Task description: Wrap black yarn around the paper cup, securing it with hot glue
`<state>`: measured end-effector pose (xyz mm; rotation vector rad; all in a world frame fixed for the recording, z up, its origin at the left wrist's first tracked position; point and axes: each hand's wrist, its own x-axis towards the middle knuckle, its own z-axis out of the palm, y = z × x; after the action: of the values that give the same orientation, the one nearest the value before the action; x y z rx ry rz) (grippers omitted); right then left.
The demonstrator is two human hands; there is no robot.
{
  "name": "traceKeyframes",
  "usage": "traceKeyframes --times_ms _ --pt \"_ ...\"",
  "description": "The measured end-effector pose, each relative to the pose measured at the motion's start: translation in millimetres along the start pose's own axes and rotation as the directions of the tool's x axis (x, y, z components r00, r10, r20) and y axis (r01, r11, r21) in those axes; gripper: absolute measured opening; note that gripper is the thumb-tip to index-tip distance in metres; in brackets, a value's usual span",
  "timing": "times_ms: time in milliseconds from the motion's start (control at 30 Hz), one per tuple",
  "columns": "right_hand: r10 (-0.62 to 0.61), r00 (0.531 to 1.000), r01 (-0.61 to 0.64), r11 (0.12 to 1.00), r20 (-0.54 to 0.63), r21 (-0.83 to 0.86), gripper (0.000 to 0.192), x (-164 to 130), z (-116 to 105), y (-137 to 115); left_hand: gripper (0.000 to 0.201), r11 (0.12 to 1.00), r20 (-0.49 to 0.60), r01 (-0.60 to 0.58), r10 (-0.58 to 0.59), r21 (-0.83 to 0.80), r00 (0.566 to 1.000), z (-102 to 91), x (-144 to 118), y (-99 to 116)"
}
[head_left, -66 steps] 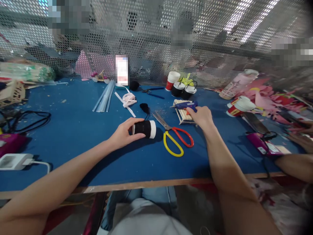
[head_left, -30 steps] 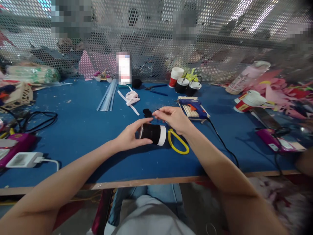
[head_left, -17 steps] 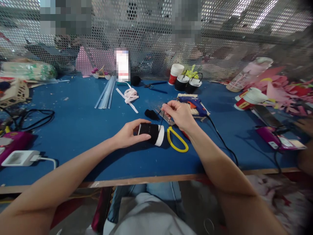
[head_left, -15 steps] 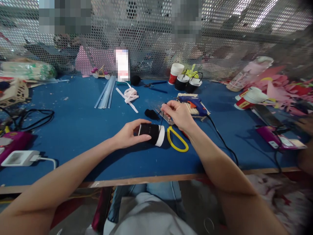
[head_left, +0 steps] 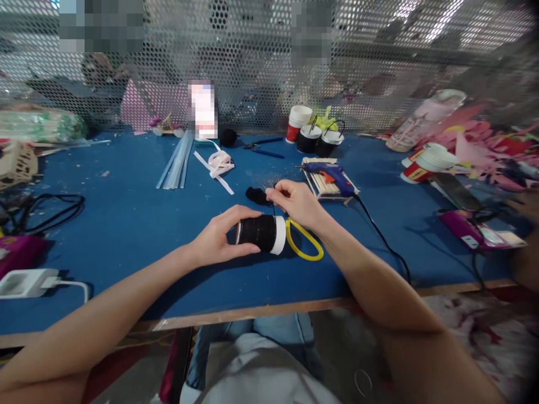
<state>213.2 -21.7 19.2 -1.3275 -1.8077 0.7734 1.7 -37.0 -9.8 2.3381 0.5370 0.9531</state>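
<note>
— Where's the cup (head_left: 261, 233)?
— On its side on the desk (head_left: 126, 224), just left of the scissors (head_left: 304, 244). The left hand (head_left: 219, 238) has its grip clamped round it.
— And the right hand (head_left: 297, 201)?
— Above the cup, fingers pinched together on a black thread (head_left: 274, 209).
— How far along?
— Black covers most of the cup; its white rim band is still bare.

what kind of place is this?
Probably a handicraft workbench in a shared workshop: a blue table fenced by a perforated metal screen, with a glue gun, glue sticks and scissors lying around.
</note>
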Motion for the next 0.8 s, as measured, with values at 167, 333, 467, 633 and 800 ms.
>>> traceKeyframes --times_ms 167,333,467,633,800 --pt "0.006 0.999 -0.006 1.000 0.034 -0.004 0.031 -1.1 2.1 0.6 0.056 0.997 -0.031 -0.071 0.072 0.023 0.997 0.3 0.7 -0.8" --pt "0.002 0.999 0.000 0.999 0.051 -0.038 0.031 -1.8 2.3 0.2 0.057 0.994 -0.047 -0.088 0.091 0.066 0.995 1.7 -0.1 -0.6" --pt "-0.003 0.999 0.006 0.999 0.048 -0.047 0.032 -2.2 1.8 0.5 0.057 0.990 -0.056 -0.109 0.114 0.087 0.992 2.4 -0.5 -0.3" --pt "-0.027 0.998 0.030 0.998 0.056 -0.050 0.033 -2.2 0.2 -0.1 0.056 0.983 -0.060 -0.134 0.143 0.127 0.988 4.0 -1.0 1.2" --pt "-0.026 0.998 0.029 0.998 0.054 -0.047 0.033 -3.0 -2.2 -2.0 0.055 0.970 -0.065 -0.149 0.164 0.190 0.984 6.5 -1.9 1.3"
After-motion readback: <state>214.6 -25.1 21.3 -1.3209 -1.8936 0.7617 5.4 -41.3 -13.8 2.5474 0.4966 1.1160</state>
